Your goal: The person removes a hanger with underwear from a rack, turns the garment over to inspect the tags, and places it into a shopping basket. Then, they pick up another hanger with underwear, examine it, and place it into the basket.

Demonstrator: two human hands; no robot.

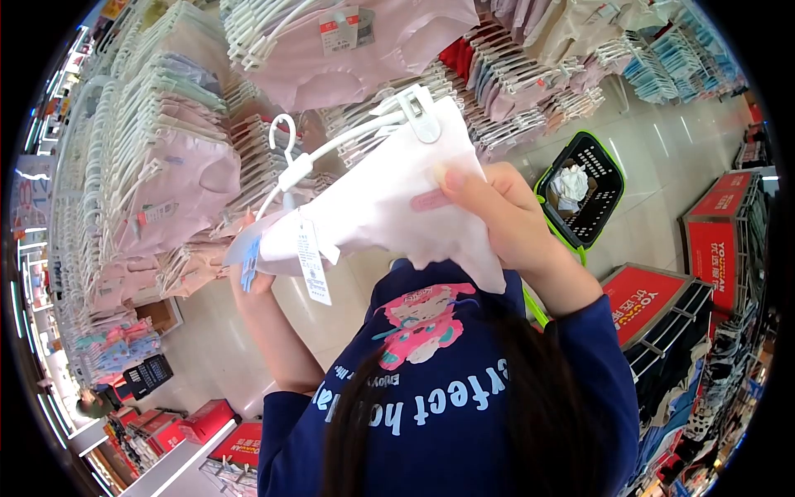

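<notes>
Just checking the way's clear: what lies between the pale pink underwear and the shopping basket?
The right hand, thumb on the fabric, lies between the pale pink underwear and the shopping basket in the head view.

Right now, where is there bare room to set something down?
Floor shows bare between the basket and the red-signed racks, and left of the left forearm. Crowded: the top and left, packed with hanging clothes; both hands hold the pink garment.
</notes>
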